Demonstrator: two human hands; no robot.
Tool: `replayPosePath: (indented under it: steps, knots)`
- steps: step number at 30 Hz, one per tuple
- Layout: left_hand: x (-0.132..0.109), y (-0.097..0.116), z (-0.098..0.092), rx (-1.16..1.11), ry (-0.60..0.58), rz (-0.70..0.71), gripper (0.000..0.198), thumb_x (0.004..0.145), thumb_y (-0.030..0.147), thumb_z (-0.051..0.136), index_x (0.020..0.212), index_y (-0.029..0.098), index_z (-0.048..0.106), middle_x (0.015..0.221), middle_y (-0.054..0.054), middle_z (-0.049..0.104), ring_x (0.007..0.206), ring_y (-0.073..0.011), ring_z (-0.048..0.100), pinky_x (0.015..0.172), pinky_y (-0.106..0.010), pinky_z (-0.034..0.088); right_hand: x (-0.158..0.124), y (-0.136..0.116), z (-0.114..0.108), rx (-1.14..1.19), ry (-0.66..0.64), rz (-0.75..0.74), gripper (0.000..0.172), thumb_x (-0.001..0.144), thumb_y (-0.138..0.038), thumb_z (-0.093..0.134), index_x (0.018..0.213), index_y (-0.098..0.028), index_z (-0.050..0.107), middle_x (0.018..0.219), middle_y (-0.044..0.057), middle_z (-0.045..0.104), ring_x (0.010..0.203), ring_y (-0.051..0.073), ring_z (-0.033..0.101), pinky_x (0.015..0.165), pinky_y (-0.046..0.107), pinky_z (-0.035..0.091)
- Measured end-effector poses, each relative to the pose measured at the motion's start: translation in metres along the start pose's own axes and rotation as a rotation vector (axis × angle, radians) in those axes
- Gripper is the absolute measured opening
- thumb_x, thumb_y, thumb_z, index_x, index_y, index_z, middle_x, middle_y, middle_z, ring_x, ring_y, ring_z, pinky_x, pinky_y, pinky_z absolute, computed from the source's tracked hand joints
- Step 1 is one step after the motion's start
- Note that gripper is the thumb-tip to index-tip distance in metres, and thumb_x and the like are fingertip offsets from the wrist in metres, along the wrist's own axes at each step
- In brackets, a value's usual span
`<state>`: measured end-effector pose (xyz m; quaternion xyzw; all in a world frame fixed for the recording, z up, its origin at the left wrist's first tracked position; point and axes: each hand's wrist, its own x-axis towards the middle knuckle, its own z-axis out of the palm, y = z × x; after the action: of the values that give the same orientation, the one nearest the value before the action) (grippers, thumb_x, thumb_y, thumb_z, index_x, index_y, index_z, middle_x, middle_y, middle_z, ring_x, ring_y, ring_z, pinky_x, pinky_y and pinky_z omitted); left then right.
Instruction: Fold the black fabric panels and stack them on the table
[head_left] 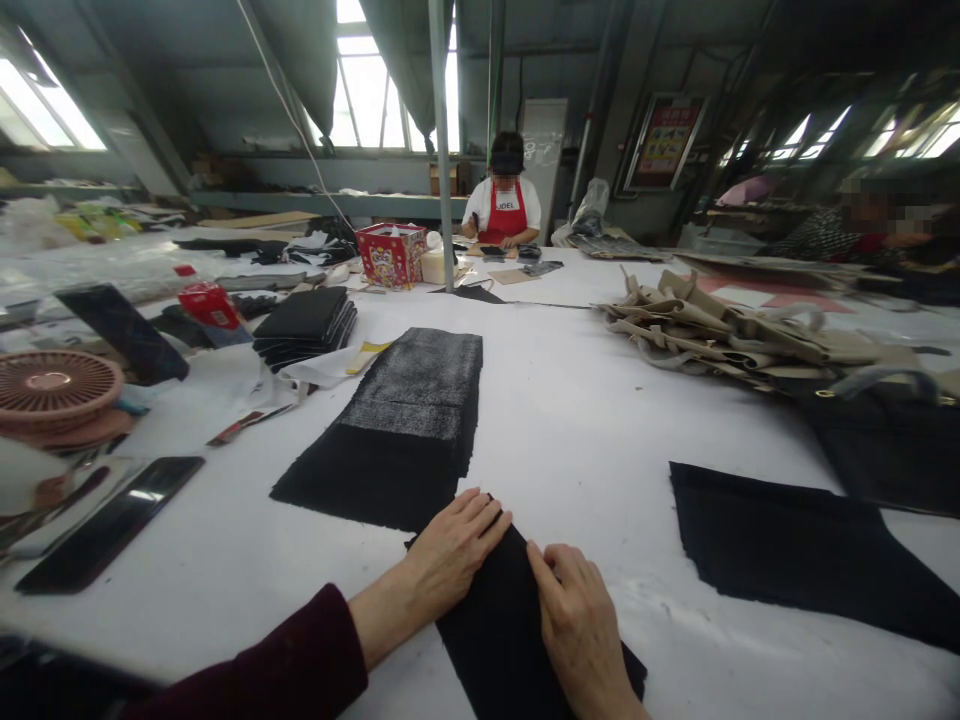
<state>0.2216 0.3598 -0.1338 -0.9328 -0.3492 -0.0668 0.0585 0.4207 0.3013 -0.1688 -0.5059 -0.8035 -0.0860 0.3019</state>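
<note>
A black fabric strip (510,610) lies on the white table at the near edge, in front of me. My left hand (457,550) rests flat across its far end, fingers stretched out and pressed down. At the strip's right edge is my right hand (574,610), its index finger extended along the fabric and the other fingers bent; its thumb is hidden. Just beyond my left hand lies a black fabric piece (375,470) with a greyish, speckled panel (412,385) on its far part.
Black fabric (795,550) and a heap of beige pieces (735,335) lie right. At left are a phone (112,520), a pink fan (56,385), a cutter (247,425) and stacked black pieces (307,320). A pole (441,150) stands ahead; a co-worker (506,205) works beyond.
</note>
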Motion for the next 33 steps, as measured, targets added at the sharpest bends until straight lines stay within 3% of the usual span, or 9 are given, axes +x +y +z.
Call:
replayPosePath:
  steps: [8,13,18,23,28,33]
  knots:
    - [0.003,0.007,-0.008,0.000,-0.005,0.006,0.053,0.085,0.005,0.050,0.137,0.014,0.045,0.122,-0.010,0.058,0.118,-0.0227,0.050,0.110,-0.037,0.035,-0.009,0.002,-0.007,-0.014,0.005,-0.002,0.036,0.095,-0.003,0.034,0.120,-0.012,0.058,0.088,0.007,0.054,0.080,0.021,0.050,0.070,0.034,0.042]
    - [0.002,0.009,-0.010,0.007,-0.022,0.036,0.057,0.085,0.007,0.052,0.141,0.018,0.042,0.125,-0.010,0.056,0.121,-0.0239,0.048,0.112,-0.040,0.033,-0.014,0.004,-0.009,-0.022,0.003,-0.002,0.035,0.095,-0.004,0.035,0.121,-0.012,0.057,0.088,0.008,0.054,0.079,0.021,0.050,0.071,0.035,0.042]
    - [0.005,0.011,-0.013,-0.008,-0.022,0.060,0.046,0.092,0.012,0.051,0.137,0.016,0.046,0.124,-0.009,0.055,0.123,-0.0235,0.046,0.114,-0.039,0.030,-0.019,0.005,-0.013,-0.029,-0.008,-0.002,0.036,0.095,-0.002,0.034,0.120,-0.012,0.058,0.088,0.008,0.054,0.080,0.021,0.050,0.071,0.035,0.042]
    - [0.007,0.015,-0.015,-0.027,-0.052,0.090,0.043,0.095,0.012,0.046,0.138,0.013,0.044,0.118,-0.010,0.058,0.118,-0.0228,0.049,0.108,-0.036,0.037,-0.026,0.008,-0.018,-0.019,-0.013,-0.004,0.036,0.095,-0.002,0.034,0.121,-0.011,0.057,0.088,0.008,0.053,0.079,0.021,0.049,0.069,0.035,0.040]
    - [0.005,0.017,-0.019,-0.012,-0.086,0.109,0.048,0.095,0.012,0.048,0.142,0.020,0.041,0.121,-0.009,0.055,0.117,-0.0239,0.050,0.104,-0.038,0.040,-0.033,0.011,-0.020,-0.015,-0.042,-0.004,0.036,0.094,-0.002,0.036,0.122,-0.011,0.057,0.090,0.008,0.053,0.080,0.022,0.048,0.070,0.036,0.040]
    - [0.006,0.017,-0.016,-0.041,-0.045,0.170,0.045,0.096,0.012,0.046,0.141,0.016,0.042,0.122,-0.010,0.056,0.114,-0.0228,0.051,0.103,-0.037,0.041,-0.038,0.012,-0.025,-0.021,-0.048,-0.018,0.035,0.094,-0.004,0.038,0.122,-0.010,0.057,0.089,0.008,0.053,0.080,0.022,0.047,0.070,0.036,0.039]
